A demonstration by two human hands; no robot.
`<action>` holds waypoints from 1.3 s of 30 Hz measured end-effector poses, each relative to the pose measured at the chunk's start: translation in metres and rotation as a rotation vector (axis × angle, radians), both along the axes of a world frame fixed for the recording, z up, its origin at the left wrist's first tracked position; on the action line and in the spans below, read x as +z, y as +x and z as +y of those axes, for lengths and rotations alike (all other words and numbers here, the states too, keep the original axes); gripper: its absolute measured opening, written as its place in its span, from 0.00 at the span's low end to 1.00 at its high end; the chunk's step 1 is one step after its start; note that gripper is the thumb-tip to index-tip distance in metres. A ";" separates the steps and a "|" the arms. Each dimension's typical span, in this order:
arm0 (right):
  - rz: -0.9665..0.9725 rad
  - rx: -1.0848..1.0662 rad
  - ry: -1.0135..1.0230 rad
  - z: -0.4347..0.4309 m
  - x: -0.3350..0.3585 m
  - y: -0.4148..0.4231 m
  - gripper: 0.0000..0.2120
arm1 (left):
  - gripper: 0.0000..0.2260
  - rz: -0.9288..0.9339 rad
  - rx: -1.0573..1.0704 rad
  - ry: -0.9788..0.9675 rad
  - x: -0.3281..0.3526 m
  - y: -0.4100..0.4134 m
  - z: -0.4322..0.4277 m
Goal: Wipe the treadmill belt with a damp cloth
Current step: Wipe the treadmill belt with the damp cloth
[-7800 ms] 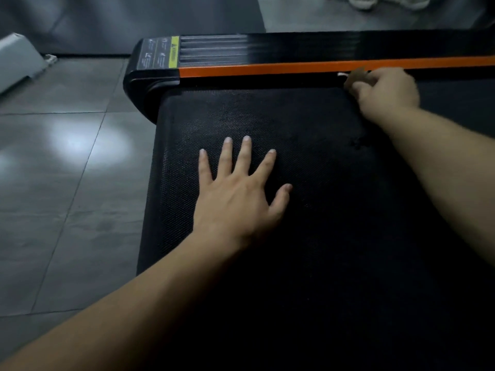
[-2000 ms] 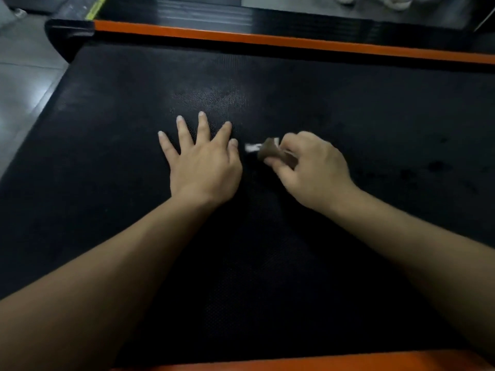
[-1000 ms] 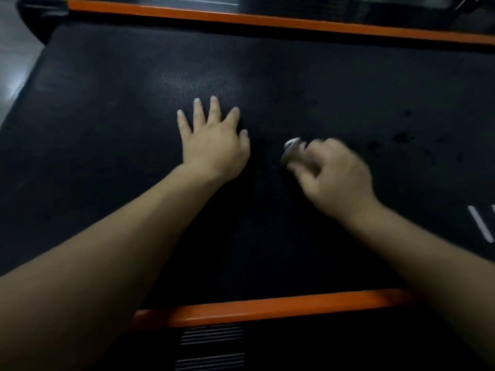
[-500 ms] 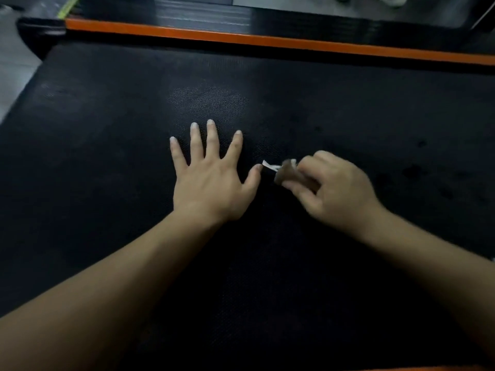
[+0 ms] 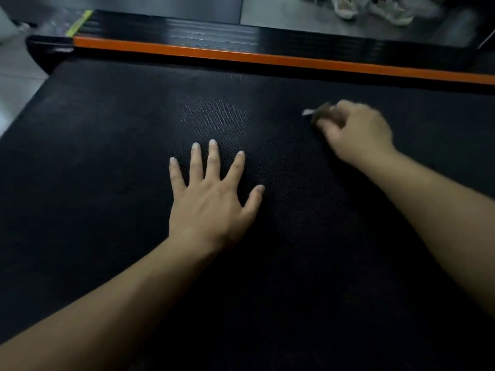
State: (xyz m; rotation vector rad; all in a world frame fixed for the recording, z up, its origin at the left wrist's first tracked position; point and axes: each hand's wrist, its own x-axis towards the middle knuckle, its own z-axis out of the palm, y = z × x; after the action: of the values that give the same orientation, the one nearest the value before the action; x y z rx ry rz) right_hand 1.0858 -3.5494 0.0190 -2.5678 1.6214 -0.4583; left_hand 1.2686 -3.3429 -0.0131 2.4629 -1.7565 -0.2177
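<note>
The black textured treadmill belt [image 5: 112, 162] fills most of the view. My left hand [image 5: 211, 199] lies flat on it with fingers spread, near the middle. My right hand [image 5: 356, 132] is farther away and to the right, fingers curled round a small brownish cloth [image 5: 320, 113] with a white corner sticking out to the left. The cloth is pressed to the belt and is mostly hidden by my fingers. This hand is blurred by motion.
An orange stripe [image 5: 241, 56] runs along the treadmill's far side rail, with a black ribbed rail [image 5: 214, 33] behind it. Grey floor tiles [image 5: 16, 79] lie to the left. A pair of light shoes [image 5: 372, 8] stands on the floor beyond the treadmill.
My right hand has slid the cloth away from my left hand, up and to the right across the belt. My left hand stays flat in place.
</note>
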 end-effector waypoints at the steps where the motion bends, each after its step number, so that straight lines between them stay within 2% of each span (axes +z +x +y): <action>1: -0.020 -0.087 0.009 -0.013 0.002 0.003 0.14 | 0.36 -0.002 -0.007 -0.002 0.000 0.000 0.000; 3: -0.026 -0.050 -0.001 -0.006 -0.006 0.018 0.15 | 0.35 -0.009 -0.034 -0.001 0.000 0.001 -0.001; 6: -0.064 0.225 0.076 0.037 -0.011 0.031 0.10 | 0.36 -0.031 -0.085 -0.011 0.001 -0.002 0.001; 7: -0.047 0.255 0.080 0.033 -0.010 0.029 0.09 | 0.36 -0.029 -0.092 -0.025 0.001 -0.002 0.002; 8: -0.024 0.231 0.048 0.018 -0.008 0.026 0.09 | 0.36 -0.020 -0.095 -0.033 0.001 -0.002 0.002; 12: -0.075 -0.227 0.029 -0.065 0.006 0.025 0.14 | 0.36 -0.010 -0.089 -0.051 -0.001 -0.002 0.000; 14: -0.080 -0.219 0.010 -0.064 0.000 0.042 0.16 | 0.36 -0.006 -0.117 -0.070 -0.001 -0.003 -0.001; 17: -0.100 0.042 0.034 -0.034 -0.009 0.065 0.15 | 0.34 0.001 -0.202 -0.081 -0.004 -0.003 -0.001; 19: -0.062 0.092 0.016 -0.036 -0.008 0.061 0.14 | 0.34 -0.003 -0.212 -0.056 -0.003 -0.001 0.000; 23: -0.072 -0.330 0.009 -0.089 0.007 0.023 0.16 | 0.39 0.004 -0.132 0.078 0.006 -0.017 -0.011; 25: -0.086 -0.406 0.014 -0.094 0.006 0.019 0.15 | 0.40 0.022 -0.089 0.115 0.010 -0.033 -0.016; 28: -0.109 -0.153 0.030 -0.074 -0.006 0.024 0.13 | 0.41 -0.011 -0.060 0.110 0.009 -0.044 -0.016; 30: -0.045 0.012 0.039 -0.066 -0.007 0.009 0.13 | 0.40 -0.025 -0.055 0.102 0.005 -0.044 -0.015; 32: -0.002 -0.120 0.002 -0.083 0.001 -0.014 0.17 | 0.40 -0.035 -0.057 0.094 0.003 -0.043 -0.016; 34: -0.054 -0.330 0.014 -0.099 0.009 -0.031 0.19 | 0.41 -0.033 -0.058 0.079 0.002 -0.045 -0.017; 35: -0.071 -0.347 -0.006 -0.099 0.008 -0.032 0.18 | 0.41 -0.034 -0.053 0.068 0.002 -0.045 -0.017; 37: -0.061 -0.235 -0.027 -0.080 0.002 -0.023 0.14 | 0.41 -0.032 -0.047 0.062 0.002 -0.046 -0.017; 39: -0.066 -0.025 0.017 -0.048 -0.006 -0.017 0.10 | 0.41 -0.033 -0.044 0.059 0.002 -0.045 -0.017</action>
State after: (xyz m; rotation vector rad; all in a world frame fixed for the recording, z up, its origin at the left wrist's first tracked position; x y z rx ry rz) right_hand 1.0683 -3.5979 0.0131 -2.4952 1.6296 -0.5222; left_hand 1.2233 -3.3603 -0.0113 2.4836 -1.8449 -0.2369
